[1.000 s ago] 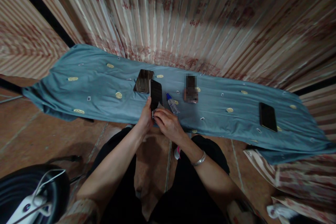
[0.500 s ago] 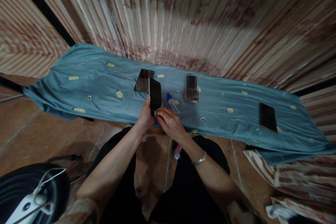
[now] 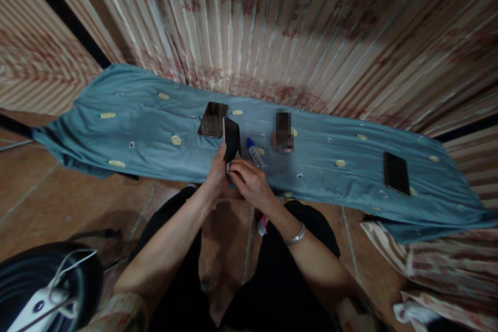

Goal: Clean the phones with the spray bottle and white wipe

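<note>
My left hand (image 3: 218, 172) is closed around a dark smartphone (image 3: 232, 137) with a light edge, tilted up over the near edge of the cloth-covered surface. At the phone's lower end, the fingers of my right hand (image 3: 251, 180) are bent and pinched together. A small whitish bit shows by those fingertips, too small to name. Just beyond my right hand lies a small clear bottle with a blue cap (image 3: 256, 154). Behind the held phone, another dark smartphone (image 3: 212, 120) lies flat with its glossy side up.
The teal cloth (image 3: 155, 140) with yellow prints covers a long narrow surface. A blurred-out dark object (image 3: 283, 129) is right of the bottle; a black phone (image 3: 397, 173) lies at far right. Pleated curtains (image 3: 249, 26) hang behind. A white power strip (image 3: 37, 308) sits lower left.
The held phone has turned slightly in my left hand, so its screen shows narrower. My right fingers have shifted a little left at its lower end.
</note>
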`<state>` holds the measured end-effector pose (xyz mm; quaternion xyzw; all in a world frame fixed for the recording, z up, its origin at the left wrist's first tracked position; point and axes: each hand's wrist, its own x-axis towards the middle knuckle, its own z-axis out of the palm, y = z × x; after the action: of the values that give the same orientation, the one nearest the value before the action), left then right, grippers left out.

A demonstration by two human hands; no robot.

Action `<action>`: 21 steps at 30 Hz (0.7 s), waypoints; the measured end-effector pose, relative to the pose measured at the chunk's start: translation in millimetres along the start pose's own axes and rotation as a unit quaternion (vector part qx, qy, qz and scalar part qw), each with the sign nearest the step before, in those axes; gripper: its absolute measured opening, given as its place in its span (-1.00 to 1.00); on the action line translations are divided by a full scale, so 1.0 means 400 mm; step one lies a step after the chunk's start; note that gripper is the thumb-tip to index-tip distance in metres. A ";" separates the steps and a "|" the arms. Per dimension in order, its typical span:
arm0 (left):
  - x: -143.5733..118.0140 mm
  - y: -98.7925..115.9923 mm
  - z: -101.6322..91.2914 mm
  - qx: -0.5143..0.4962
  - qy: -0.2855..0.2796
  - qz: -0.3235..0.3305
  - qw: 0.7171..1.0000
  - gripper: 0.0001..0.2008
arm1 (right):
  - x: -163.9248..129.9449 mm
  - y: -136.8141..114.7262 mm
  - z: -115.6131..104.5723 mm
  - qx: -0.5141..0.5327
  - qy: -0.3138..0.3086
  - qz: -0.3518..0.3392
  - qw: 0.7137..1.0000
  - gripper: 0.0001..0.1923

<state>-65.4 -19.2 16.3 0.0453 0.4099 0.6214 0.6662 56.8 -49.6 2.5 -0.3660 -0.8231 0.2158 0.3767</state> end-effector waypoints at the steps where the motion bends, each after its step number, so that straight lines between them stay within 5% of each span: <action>1: 0.002 0.002 0.001 -0.006 0.001 0.005 1.000 -0.68 | 0.000 0.003 0.001 -0.004 0.000 0.001 1.000 -0.83; 9: 0.012 0.026 -0.005 0.005 -0.055 0.006 0.998 -0.57 | -0.004 0.029 -0.006 -0.041 -0.007 0.052 0.998 -0.82; 21: 0.006 0.035 -0.010 0.001 -0.065 0.002 0.998 -0.54 | 0.001 0.061 -0.011 -0.003 0.033 0.087 0.996 -0.85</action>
<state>-79.1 -15.7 20.5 0.0873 0.3663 0.6181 0.6901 70.9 -33.4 -10.0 -0.4444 -0.7756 0.2334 0.3827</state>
